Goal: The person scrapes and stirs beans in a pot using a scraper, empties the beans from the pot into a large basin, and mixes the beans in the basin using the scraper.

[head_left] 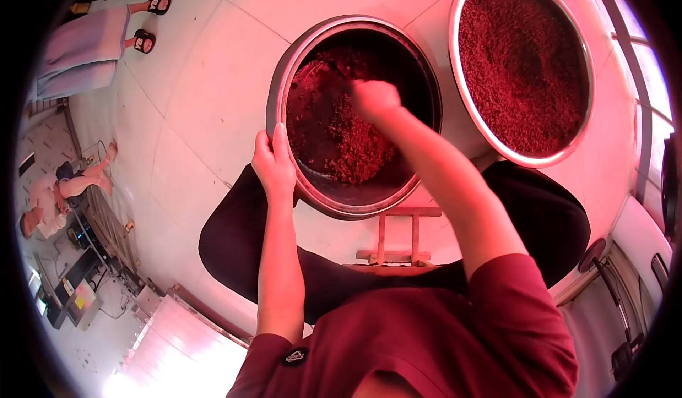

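Observation:
A round, deep pot [279, 85] with a dark inside stands on the floor between my knees. Loose, small dark-red bits [359, 146] lie in it, heaped toward its near side and spread up the far wall. My left hand [275, 162] grips the pot's left rim, thumb on the edge and fingers against the outside. Over the middle of the pot, my right hand [378, 101] is closed like a fist. Motion blurs the area beside it, and whatever it holds is hidden. Red light tints everything here.
To the right of the pot is a wide metal basin [458, 78] filled with similar bits. A small wooden stool [398, 238] stands below me. At the left, one person [82, 50] stands in sandals and another person [53, 203] sits by a cluttered desk.

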Tool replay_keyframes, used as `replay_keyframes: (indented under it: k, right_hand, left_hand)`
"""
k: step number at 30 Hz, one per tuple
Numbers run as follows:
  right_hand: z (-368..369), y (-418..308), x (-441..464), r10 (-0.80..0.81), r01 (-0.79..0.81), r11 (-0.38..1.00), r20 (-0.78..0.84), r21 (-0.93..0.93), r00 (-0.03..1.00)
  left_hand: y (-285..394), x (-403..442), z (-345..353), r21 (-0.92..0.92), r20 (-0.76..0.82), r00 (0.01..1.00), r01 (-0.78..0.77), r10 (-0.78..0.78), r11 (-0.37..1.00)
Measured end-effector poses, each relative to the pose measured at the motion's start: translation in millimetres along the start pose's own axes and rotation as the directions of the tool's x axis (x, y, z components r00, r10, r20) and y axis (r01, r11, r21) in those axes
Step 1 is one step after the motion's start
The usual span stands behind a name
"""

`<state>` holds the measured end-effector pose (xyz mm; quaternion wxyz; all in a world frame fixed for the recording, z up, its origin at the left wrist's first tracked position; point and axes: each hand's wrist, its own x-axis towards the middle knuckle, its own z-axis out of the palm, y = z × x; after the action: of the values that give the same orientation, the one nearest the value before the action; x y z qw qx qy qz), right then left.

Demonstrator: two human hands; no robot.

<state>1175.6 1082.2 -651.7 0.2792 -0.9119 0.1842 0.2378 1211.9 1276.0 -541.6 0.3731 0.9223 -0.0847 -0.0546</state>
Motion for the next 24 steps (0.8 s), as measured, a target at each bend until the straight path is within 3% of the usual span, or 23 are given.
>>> replay_keyframes:
  k: [3, 4, 5, 9, 11, 13, 15, 17, 19, 21, 23, 24]
  right_hand:
    - [-19, 58, -12, 0.086, -0.08, 0.984, 0.03, -0.159, 0.996]
    - [-22, 59, -17, 0.103, -0.1, 0.988, 0.015, -0.119, 0.995]
    - [-23, 50, -23, 0.026, -0.027, 0.998, -0.022, -0.055, 0.999]
    - [-28, -38, -26, -0.345, 0.357, 0.933, 0.168, -0.043, 0.923]
    - [-23, -53, -19, -0.339, 0.362, 0.925, 0.185, -0.112, 0.923]
    - [-24, -29, -9, -0.147, 0.159, 0.986, 0.211, -0.041, 0.967]
    - [-32, 5, -8, -0.039, 0.054, 0.992, 0.131, -0.112, 0.991]
    - [-40, 11, -16, -0.078, 0.099, 0.983, 0.136, -0.152, 0.988]
    - [-41, -15, -22, -0.218, 0.255, 0.954, 0.221, -0.157, 0.951]
    - [-28, -37, -13, -0.363, 0.378, 0.912, 0.115, -0.159, 0.924]
    - [-30, -33, 5, -0.2, 0.212, 0.97, 0.106, -0.118, 0.974]
    - [-24, -20, 16, -0.03, 0.032, 0.998, 0.033, -0.059, 0.999]
  left_hand:
    - [0, -2, 0, -0.002, -0.01, 0.999, 0.036, -0.036, 0.999]
    - [0, -3, 0, -0.002, -0.001, 0.998, 0.058, -0.058, 0.998]
    - [-1, -3, 1, -0.042, -0.003, 0.998, 0.064, -0.064, 0.997]
    - [5, -3, 2, -0.012, 0.004, 0.999, 0.044, -0.043, 0.999]
    - [5, -3, 1, 0.014, 0.021, 0.998, 0.058, -0.058, 0.998]
    - [8, -3, -2, 0.037, 0.051, 0.991, 0.118, -0.12, 0.992]
    - [4, -4, -2, 0.024, 0.027, 0.994, 0.106, -0.107, 0.994]
    - [1, -4, 3, -0.042, -0.008, 0.999, 0.054, -0.054, 0.998]
    - [2, -3, 4, -0.06, 0.011, 0.997, 0.083, -0.083, 0.995]
    - [6, -2, 3, -0.054, 0.013, 0.998, 0.063, -0.062, 0.997]
    - [10, -3, 0, -0.019, 0.036, 0.992, 0.118, -0.117, 0.993]
    - [15, -4, -1, -0.013, 0.041, 0.991, 0.128, -0.127, 0.992]
